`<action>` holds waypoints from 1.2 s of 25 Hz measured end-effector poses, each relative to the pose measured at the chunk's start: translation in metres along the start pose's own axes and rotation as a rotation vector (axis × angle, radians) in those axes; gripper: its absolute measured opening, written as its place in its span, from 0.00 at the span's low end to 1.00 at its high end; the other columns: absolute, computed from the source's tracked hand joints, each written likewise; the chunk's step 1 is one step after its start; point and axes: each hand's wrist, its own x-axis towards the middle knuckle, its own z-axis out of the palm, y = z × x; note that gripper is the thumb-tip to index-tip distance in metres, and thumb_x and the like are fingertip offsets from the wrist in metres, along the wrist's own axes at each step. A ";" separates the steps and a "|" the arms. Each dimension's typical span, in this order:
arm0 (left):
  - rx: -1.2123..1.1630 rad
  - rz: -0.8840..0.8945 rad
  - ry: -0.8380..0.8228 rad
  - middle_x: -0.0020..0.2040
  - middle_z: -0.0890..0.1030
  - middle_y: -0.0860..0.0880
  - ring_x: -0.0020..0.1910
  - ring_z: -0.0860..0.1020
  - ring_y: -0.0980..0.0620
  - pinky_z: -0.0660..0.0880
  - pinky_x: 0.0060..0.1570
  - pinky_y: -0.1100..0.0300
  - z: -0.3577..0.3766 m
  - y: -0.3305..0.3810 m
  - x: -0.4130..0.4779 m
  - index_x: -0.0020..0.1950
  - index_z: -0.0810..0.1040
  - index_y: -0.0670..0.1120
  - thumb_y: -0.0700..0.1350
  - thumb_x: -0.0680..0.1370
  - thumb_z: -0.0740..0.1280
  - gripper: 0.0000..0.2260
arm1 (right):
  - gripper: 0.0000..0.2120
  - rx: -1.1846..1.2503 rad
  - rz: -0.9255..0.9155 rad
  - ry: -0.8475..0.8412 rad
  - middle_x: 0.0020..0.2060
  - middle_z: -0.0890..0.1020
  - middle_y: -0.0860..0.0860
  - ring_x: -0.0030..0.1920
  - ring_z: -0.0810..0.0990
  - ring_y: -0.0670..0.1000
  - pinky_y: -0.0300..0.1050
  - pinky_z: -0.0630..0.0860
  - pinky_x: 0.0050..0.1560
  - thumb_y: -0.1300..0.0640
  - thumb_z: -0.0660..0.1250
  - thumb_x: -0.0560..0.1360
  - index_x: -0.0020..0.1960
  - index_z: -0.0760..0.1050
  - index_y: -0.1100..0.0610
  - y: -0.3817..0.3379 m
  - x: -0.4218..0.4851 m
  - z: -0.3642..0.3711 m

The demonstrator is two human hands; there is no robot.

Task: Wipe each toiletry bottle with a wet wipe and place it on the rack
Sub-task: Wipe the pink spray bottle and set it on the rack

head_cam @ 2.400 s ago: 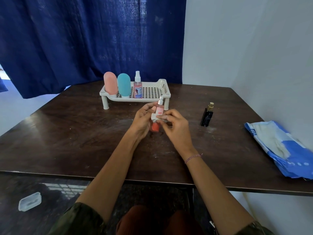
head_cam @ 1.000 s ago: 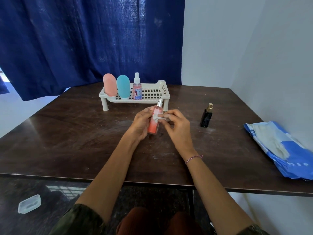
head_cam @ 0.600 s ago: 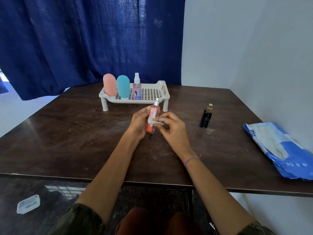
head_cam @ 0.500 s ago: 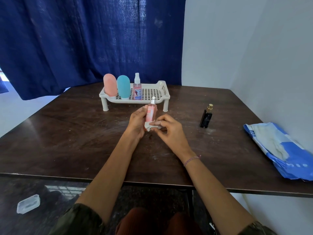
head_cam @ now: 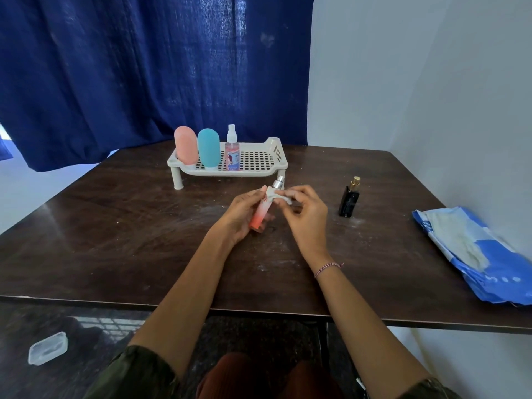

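Bottle [head_cam: 258, 216] in curled left hand [head_cam: 238, 216], wet wipe [head_cam: 283, 197] pinched against its neck by right hand [head_cam: 306, 218]

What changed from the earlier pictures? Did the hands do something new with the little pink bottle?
The right hand slid the wipe from the bottle's lower end up to just under its silver cap, and the bottle now leans more to the right. The left hand still grips the bottle. The rack, the black bottle and the blue pack stayed put.
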 end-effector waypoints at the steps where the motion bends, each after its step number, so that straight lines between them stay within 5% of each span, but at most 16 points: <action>1: 0.047 -0.024 -0.028 0.34 0.80 0.47 0.29 0.76 0.52 0.71 0.24 0.63 0.000 0.000 0.000 0.50 0.80 0.45 0.46 0.79 0.62 0.08 | 0.10 -0.009 0.020 0.030 0.46 0.78 0.48 0.43 0.75 0.37 0.28 0.75 0.45 0.60 0.72 0.70 0.51 0.81 0.60 0.001 0.001 -0.001; 6: 0.251 0.034 -0.072 0.39 0.80 0.46 0.29 0.75 0.56 0.70 0.27 0.65 -0.003 -0.006 0.002 0.59 0.79 0.47 0.48 0.77 0.66 0.12 | 0.09 -0.012 0.087 0.095 0.46 0.77 0.48 0.43 0.76 0.40 0.29 0.75 0.45 0.61 0.71 0.72 0.52 0.81 0.60 0.004 0.003 -0.005; 11: 0.649 0.365 -0.022 0.56 0.79 0.47 0.53 0.76 0.58 0.71 0.52 0.72 -0.001 -0.008 0.002 0.65 0.75 0.44 0.42 0.77 0.67 0.16 | 0.08 -0.071 -0.011 0.050 0.47 0.75 0.48 0.46 0.75 0.41 0.30 0.75 0.49 0.62 0.70 0.73 0.52 0.80 0.61 0.006 0.000 -0.008; 22: 1.453 0.759 0.085 0.54 0.78 0.51 0.52 0.71 0.52 0.70 0.47 0.57 0.000 -0.009 0.001 0.63 0.78 0.48 0.47 0.73 0.71 0.18 | 0.07 -0.252 0.072 -0.052 0.47 0.72 0.52 0.47 0.76 0.48 0.41 0.78 0.49 0.59 0.64 0.76 0.44 0.78 0.63 0.021 0.008 -0.005; 26: 1.533 0.807 0.055 0.55 0.79 0.53 0.53 0.71 0.52 0.70 0.49 0.55 -0.001 -0.007 0.000 0.63 0.78 0.51 0.45 0.73 0.71 0.18 | 0.09 -0.127 0.327 -0.150 0.46 0.78 0.53 0.43 0.75 0.46 0.34 0.70 0.43 0.55 0.65 0.77 0.48 0.80 0.60 0.026 0.014 -0.015; 30: 1.469 0.820 0.040 0.56 0.80 0.53 0.56 0.73 0.52 0.67 0.54 0.55 -0.003 -0.006 -0.001 0.63 0.77 0.53 0.43 0.72 0.73 0.20 | 0.09 0.405 0.705 -0.273 0.45 0.83 0.55 0.49 0.80 0.52 0.46 0.75 0.55 0.57 0.62 0.79 0.48 0.80 0.58 0.030 0.017 -0.022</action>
